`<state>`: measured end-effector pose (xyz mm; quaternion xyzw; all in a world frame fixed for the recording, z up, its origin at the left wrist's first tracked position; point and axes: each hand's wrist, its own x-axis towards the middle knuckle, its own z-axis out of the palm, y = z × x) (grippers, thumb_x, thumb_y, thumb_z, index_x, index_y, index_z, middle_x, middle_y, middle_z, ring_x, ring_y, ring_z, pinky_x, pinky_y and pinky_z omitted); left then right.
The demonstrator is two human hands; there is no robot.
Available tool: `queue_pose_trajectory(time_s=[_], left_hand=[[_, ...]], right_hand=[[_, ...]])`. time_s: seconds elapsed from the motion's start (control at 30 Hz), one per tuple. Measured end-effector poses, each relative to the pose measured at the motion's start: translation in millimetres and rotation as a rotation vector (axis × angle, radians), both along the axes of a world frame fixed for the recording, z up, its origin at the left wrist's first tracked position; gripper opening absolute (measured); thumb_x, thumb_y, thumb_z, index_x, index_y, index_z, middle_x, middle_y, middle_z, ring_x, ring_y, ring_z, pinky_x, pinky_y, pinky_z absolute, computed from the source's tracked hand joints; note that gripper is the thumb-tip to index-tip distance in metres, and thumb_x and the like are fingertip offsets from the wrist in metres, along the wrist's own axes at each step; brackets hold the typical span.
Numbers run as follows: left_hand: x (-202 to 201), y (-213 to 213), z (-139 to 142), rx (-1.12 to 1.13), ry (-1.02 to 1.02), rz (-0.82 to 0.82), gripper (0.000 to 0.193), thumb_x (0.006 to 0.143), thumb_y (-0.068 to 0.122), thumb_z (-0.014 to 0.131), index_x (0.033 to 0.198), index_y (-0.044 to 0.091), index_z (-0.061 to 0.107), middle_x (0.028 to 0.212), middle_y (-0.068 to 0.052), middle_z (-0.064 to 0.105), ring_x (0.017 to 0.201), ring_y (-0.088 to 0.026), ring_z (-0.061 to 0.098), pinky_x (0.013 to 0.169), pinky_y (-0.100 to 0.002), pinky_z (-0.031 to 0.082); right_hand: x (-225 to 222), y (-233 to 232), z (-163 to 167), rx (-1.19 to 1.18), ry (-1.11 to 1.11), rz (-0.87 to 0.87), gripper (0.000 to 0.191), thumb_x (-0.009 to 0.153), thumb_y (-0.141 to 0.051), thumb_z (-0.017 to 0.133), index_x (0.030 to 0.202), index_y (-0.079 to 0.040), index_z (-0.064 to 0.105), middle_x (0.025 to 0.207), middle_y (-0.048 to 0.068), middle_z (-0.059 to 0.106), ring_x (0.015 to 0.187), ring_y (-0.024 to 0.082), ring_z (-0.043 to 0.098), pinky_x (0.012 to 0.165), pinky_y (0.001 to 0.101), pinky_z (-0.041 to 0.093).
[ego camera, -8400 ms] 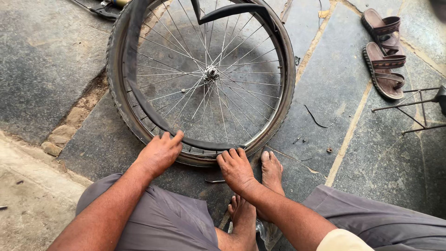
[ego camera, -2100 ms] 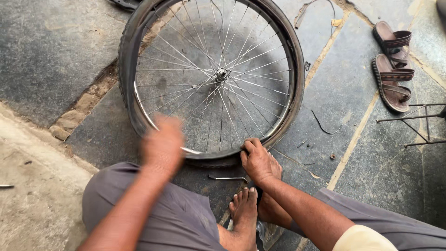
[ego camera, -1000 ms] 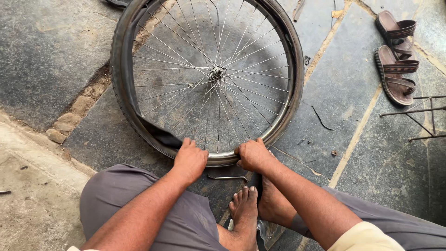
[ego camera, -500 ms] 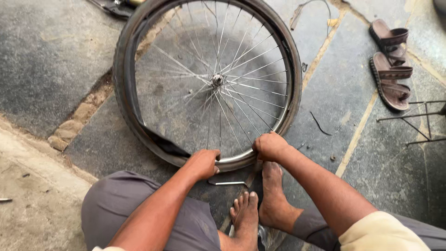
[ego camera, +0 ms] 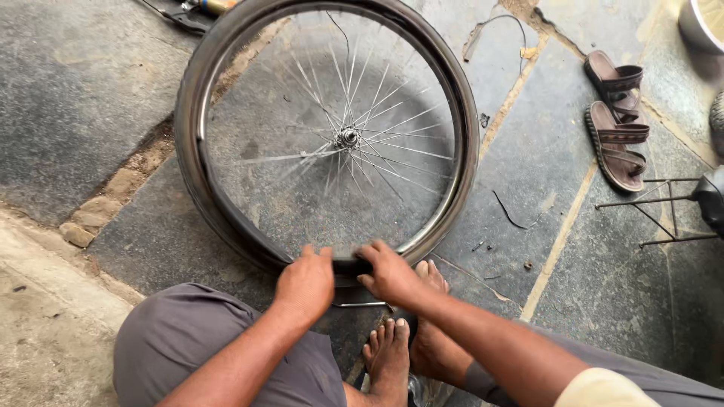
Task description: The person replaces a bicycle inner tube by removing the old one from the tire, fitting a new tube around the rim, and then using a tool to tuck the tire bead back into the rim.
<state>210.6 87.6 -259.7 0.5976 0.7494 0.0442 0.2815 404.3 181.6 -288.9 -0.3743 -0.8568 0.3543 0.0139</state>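
Two hands: both press on the near arc of the tyre (ego camera: 226, 218), side by side, almost touching.
Wheel: the wheel (ego camera: 332, 136) lies flat on the stone floor (ego camera: 90, 98), its hub (ego camera: 347, 138) in the middle with thin spokes (ego camera: 400, 120) fanning out to the rim (ego camera: 441, 218).
Tyre: black, wrapped round the rim; along the left and near-left arc it bulges outward, away from the metal, while on the right it sits close to the rim.
Left hand: the left hand (ego camera: 305, 283) is curled over the tyre at the near edge, fingers bent down onto the rubber, gripping it.
Right hand: the right hand (ego camera: 388, 273) is just beside it, fingers hooked over the same stretch of tyre and rim, closed on it.
Grip and wheel: the held spot is the part of the wheel nearest the person; the rest of the wheel stretches away from the hands toward the top.
Feet: two bare feet (ego camera: 388, 354) sit right under the right hand, toes close to the tyre's edge.
Tool: a thin metal bar (ego camera: 360, 304) lies on the floor between hands and feet.
Legs: grey trousers (ego camera: 188, 339) frame both forearms.
Sandals: a brown pair (ego camera: 618, 120) rests on the slabs well to the right.
Stand: a dark wire frame (ego camera: 664, 211) lies near the right edge.
Floor joints: pale lines (ego camera: 558, 241) run between the slabs.
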Motion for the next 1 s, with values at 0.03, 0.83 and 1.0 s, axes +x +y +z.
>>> queue_pose_trajectory(time_s=[0.03,0.83,1.0], left_hand=[[3,1,-2,0.11,-0.029,-0.007,0.028,0.09,0.007,0.056,0.118,0.002,0.058,0.112,-0.025,0.058,0.093,-0.04,0.07,0.079,-0.047,0.058],[12,7,-47,-0.008,0.056,-0.331,0.021,0.079,0.01,0.068,0.1,0.008,0.073,0.107,-0.012,0.067,0.108,-0.031,0.062,0.093,-0.044,0.049],[16,12,-38,-0.123,0.133,-0.4,0.02,0.084,0.015,0.067,0.1,0.009,0.077,0.103,-0.01,0.072,0.11,-0.029,0.06,0.095,-0.04,0.045]], right_hand=[[-3,-6,-3,0.027,0.033,-0.05,0.038,0.079,-0.009,0.074,0.115,-0.005,0.063,0.111,0.021,0.059,0.102,0.044,0.06,0.088,0.0497,0.052],[-3,-2,4,0.113,-0.444,0.176,0.036,0.07,-0.036,0.087,0.091,-0.009,0.076,0.095,0.01,0.071,0.102,0.033,0.061,0.092,0.0452,0.047],[-5,-2,-6,0.106,-0.521,0.216,0.034,0.07,-0.035,0.085,0.096,-0.013,0.079,0.091,0.011,0.075,0.102,0.034,0.062,0.091,0.0465,0.047]])
